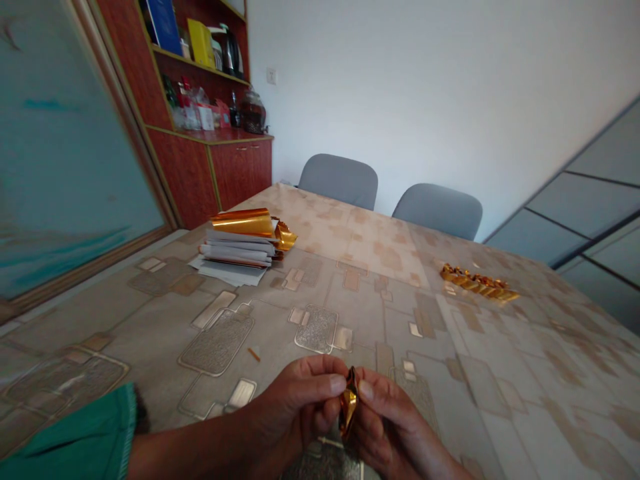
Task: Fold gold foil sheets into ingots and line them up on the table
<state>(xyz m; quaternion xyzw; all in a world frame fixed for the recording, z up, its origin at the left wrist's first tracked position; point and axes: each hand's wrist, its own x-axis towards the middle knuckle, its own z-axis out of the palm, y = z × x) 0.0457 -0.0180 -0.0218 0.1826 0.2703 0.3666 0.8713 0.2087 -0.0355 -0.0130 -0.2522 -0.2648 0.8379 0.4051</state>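
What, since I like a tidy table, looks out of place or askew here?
A small orange strip lies alone on the table, beyond the left hand and apart from the stack and the gold row; it looks like a stray scrap. The stack is also ragged, its bottom sheets jutting out. I see no spill.

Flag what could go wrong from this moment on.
Two possible risks. The small gold foil piece is pinched between the fingertips of the left hand and right hand, so a hard squeeze might crumple it or leave an unwanted crease. The pile of sheets is uneven, with a curved gold sheet on top, so a bump could make it slide.
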